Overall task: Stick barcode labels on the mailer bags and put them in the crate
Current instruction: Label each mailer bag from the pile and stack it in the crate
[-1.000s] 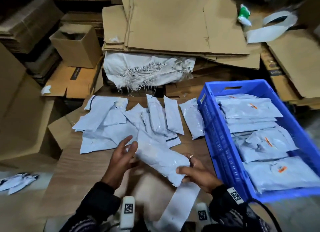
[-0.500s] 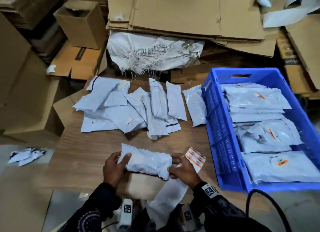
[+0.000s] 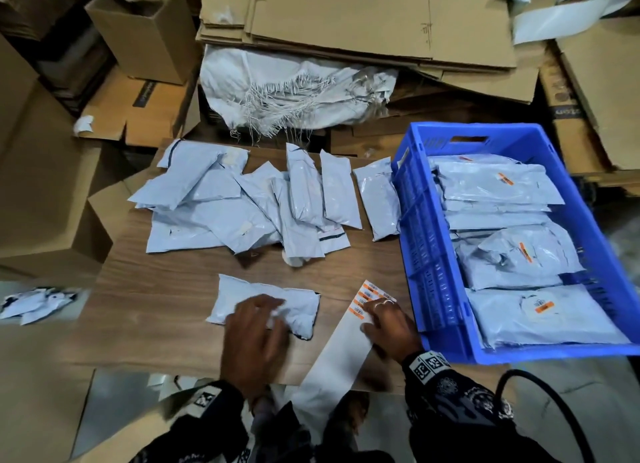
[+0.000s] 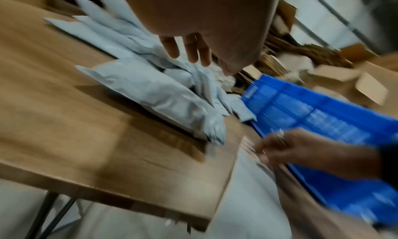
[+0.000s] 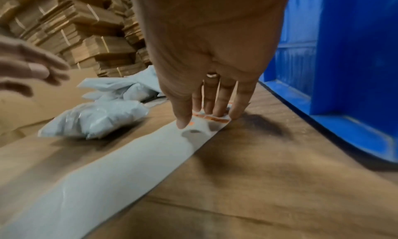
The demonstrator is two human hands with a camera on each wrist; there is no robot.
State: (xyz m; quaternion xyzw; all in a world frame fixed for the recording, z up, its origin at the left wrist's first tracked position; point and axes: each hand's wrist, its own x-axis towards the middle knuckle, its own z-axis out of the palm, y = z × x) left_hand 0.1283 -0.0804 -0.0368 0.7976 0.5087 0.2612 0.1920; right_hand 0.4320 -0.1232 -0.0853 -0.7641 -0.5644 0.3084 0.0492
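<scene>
One grey mailer bag (image 3: 242,296) (image 4: 155,96) (image 5: 96,121) lies flat on the wooden table (image 3: 156,310), near its front edge. My left hand (image 3: 268,312) (image 4: 189,53) hovers over the bag's right half, blurred, with its fingers spread and holding nothing. To the right, my right hand (image 3: 375,307) (image 5: 213,113) presses straight fingers on the end of a white label strip (image 3: 346,352) (image 5: 96,174), where the orange barcode labels (image 3: 372,294) sit. The blue crate (image 3: 426,241) (image 4: 323,115) (image 5: 344,55) stands at the right with several labelled bags (image 3: 502,185) inside.
A pile of unlabelled mailer bags (image 3: 259,199) covers the table's far half. Behind it lie a frayed white sack (image 3: 294,88) and stacked flat cardboard (image 3: 363,19). Cardboard boxes (image 3: 145,30) stand at the left. A black cable (image 3: 540,390) loops at the lower right.
Both hands laid the mailer bag flat on the table and let go. My right hand went to the label strip's end; my left hand is moving across the bag.
</scene>
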